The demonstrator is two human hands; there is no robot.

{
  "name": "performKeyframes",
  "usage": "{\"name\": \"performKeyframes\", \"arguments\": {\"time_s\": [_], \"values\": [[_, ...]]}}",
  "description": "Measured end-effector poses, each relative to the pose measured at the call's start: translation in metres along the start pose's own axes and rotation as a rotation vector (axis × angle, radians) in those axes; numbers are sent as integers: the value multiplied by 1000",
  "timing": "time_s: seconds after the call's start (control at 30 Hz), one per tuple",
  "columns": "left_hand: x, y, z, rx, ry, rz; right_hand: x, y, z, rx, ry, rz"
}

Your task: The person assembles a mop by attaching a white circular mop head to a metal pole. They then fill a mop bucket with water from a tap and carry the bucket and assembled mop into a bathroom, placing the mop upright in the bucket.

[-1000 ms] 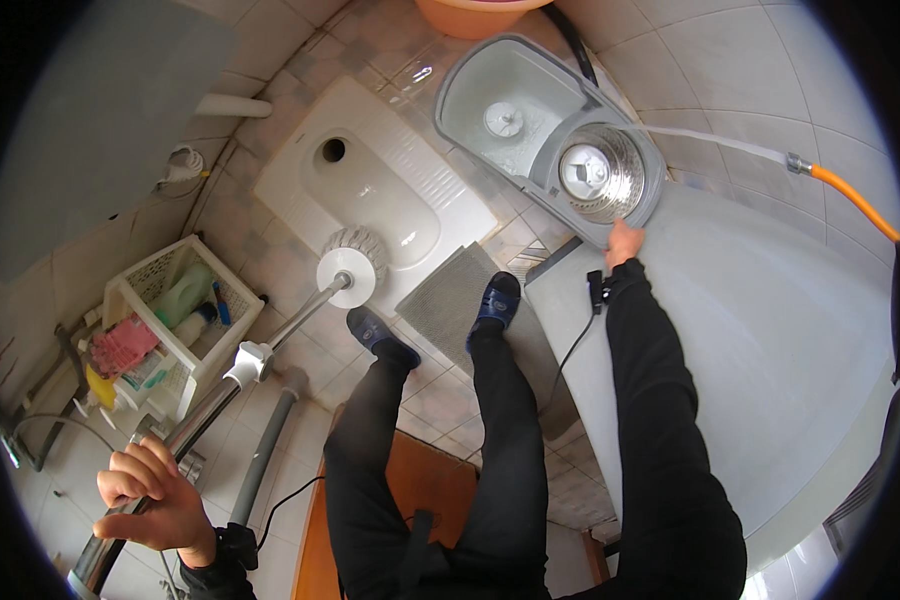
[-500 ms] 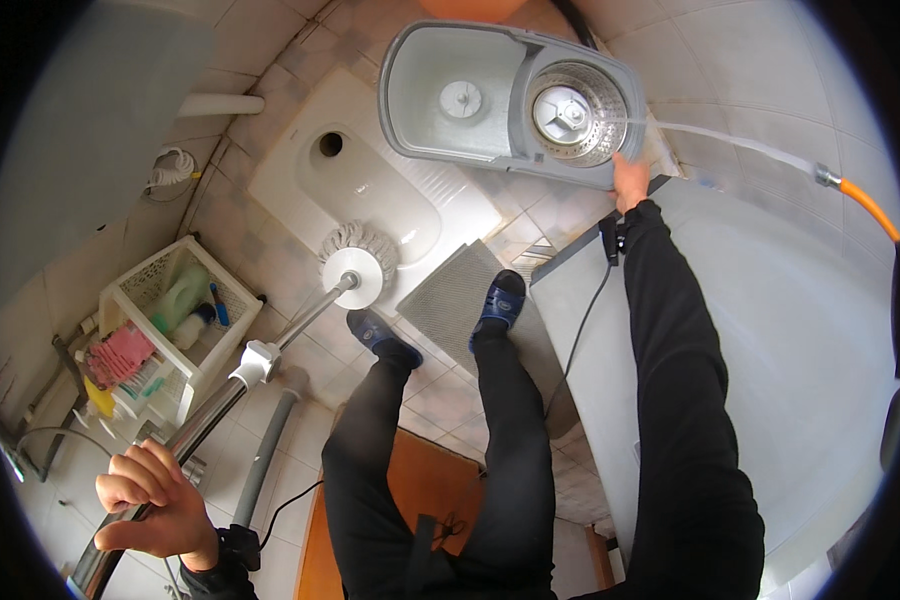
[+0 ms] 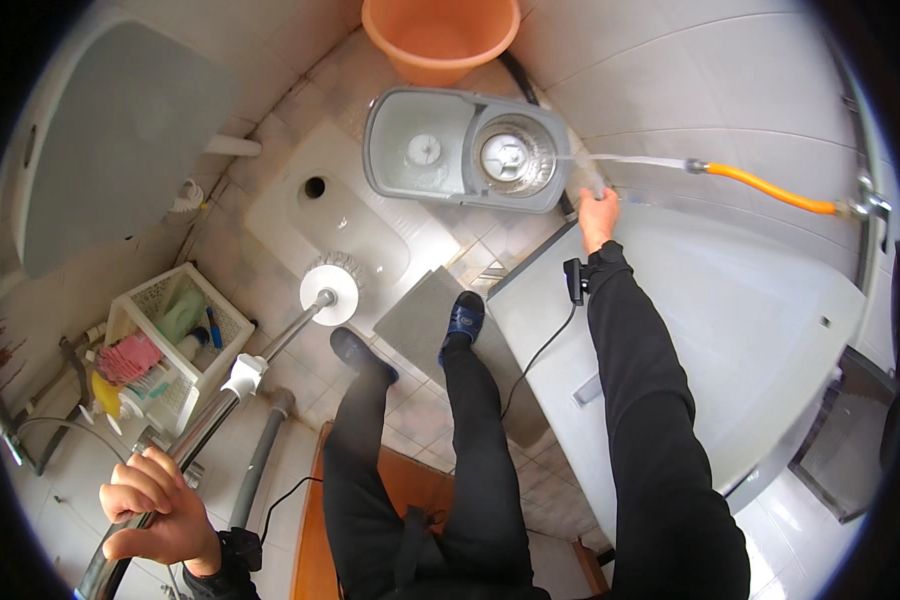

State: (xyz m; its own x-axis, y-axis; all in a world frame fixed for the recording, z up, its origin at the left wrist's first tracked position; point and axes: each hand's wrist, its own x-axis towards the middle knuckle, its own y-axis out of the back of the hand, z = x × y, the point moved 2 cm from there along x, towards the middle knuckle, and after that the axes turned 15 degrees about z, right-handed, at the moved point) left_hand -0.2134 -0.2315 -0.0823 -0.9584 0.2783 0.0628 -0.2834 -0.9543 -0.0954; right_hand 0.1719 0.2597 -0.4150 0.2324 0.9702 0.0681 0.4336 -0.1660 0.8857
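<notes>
At the lower left my left hand (image 3: 160, 510) is closed around the metal handle (image 3: 210, 415) of a spin mop. Its round white head (image 3: 330, 292), fringed with grey strands, rests by the front of a squat toilet (image 3: 270, 215). My right hand (image 3: 598, 218) is beside the right end of a grey two-part mop bucket (image 3: 418, 180), apart from its rim; its fingers are too unclear to read. Water from an orange hose (image 3: 770, 188) runs through the air into the bucket's metal wringer basket (image 3: 512, 158). Some water lies in the left part.
Behind the mop bucket stands an orange bucket (image 3: 440, 40). A white top-like surface (image 3: 690, 300) extends below my right arm. At left is a white plastic basket (image 3: 175, 330) with bottles and a pink cloth. A grey mat (image 3: 420, 310) lies under my slippered right foot.
My right hand has come off the mop bucket's right rim. The view has shifted, showing more of the orange bucket and the hose up to its tap. My left hand keeps its grip.
</notes>
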Motion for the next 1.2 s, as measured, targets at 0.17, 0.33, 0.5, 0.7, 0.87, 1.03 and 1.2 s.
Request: {"name": "performKeyframes", "arguments": {"time_s": [0.17,0.33,0.5,0.7,0.87,1.03,1.2], "values": [[12,-19,51,-76,-43,4,52,103,-47,163,-106,313],[18,-16,98,-158,-82,30,93,208,-77,334,-108,402],[26,-7,133,-205,-103,34,128,322,-124,489,59,588],[22,-20,137,-154,-142,66,181,383,-148,350,420,637],[18,-19,129,-40,-178,50,194,383,-156,248,345,668],[34,5,128,8,-200,102,157,378,-211,153,388,605],[50,16,125,6,-218,92,122,345,-230,442,368,690]]}}
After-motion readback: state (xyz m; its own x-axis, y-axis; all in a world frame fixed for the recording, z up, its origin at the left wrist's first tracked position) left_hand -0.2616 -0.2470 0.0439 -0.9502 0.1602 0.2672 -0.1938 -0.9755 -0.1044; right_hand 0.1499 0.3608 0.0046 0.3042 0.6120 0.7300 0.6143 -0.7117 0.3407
